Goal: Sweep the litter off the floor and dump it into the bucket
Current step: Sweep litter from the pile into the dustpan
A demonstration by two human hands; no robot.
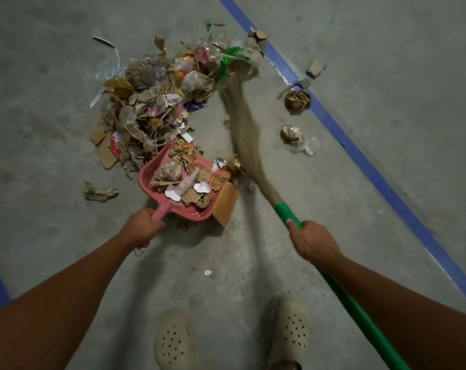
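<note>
A large pile of litter (157, 100), made of cardboard scraps, crumpled paper and plastic wrap, lies on the concrete floor ahead of me. My left hand (141, 228) grips the handle of a pink dustpan (149, 177), which rests at the pile's near edge and holds several scraps. My right hand (310, 240) grips the green handle of a grass broom (246, 129). Its blurred bristles reach to the pile's far right side. No bucket is in view.
Blue tape lines (373, 166) cross the floor on the right, with another at the far left. Stray crumpled pieces (297, 100) lie beside the right line, one scrap (99, 193) sits left of the dustpan, and a flat cardboard piece (225, 204) leans on its right side. My two shoes (288, 329) stand below.
</note>
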